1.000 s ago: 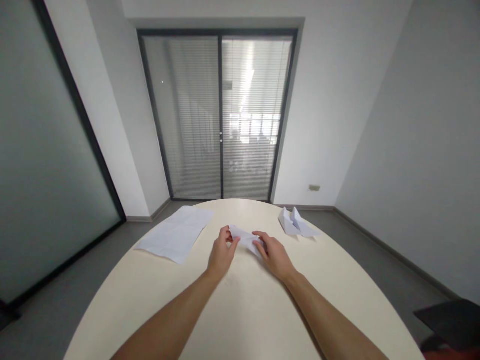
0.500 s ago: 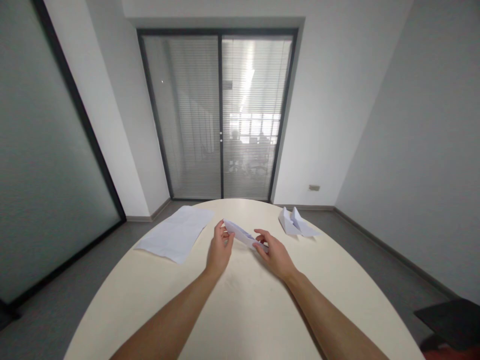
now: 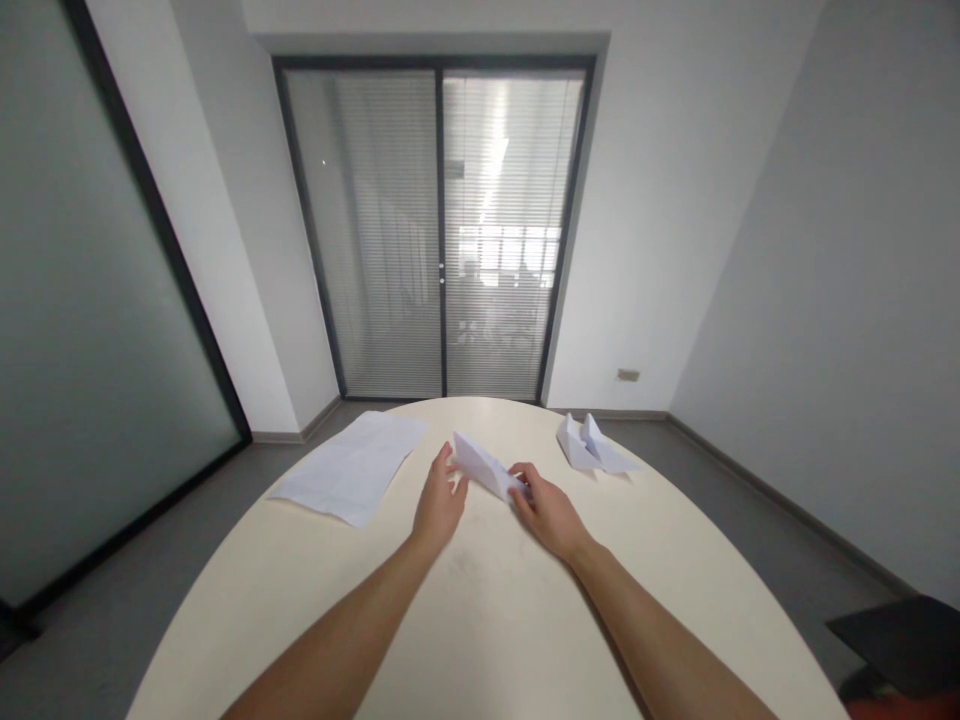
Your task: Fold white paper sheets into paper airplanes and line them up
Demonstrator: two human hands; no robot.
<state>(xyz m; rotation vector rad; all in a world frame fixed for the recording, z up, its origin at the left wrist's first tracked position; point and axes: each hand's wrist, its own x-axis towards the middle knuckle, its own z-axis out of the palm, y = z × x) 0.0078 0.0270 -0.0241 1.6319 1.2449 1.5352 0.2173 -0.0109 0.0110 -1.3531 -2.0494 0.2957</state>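
A folded white paper (image 3: pixel 484 468) is held up just above the middle of the round table, slanting down to the right. My right hand (image 3: pixel 549 512) pinches its lower right end between thumb and fingers. Beside its left end is my left hand (image 3: pixel 441 495), with thumb and fingers apart; whether a fingertip still touches the paper is hard to make out. Folded paper pieces (image 3: pixel 589 446), standing with two upright points, rest to the right of my right hand. Flat white sheets (image 3: pixel 352 465) lie to the left of my left hand.
The round cream table (image 3: pixel 480 620) spreads under both arms. Behind it stands a glass door (image 3: pixel 442 230) with blinds. A dark flat object (image 3: pixel 900 640) shows at the lower right, beyond the table's edge.
The folded paper has turned so that more of its broad side shows, and its left end has come away from the left fingers. My left fingers have loosened; the right hand keeps its pinch.
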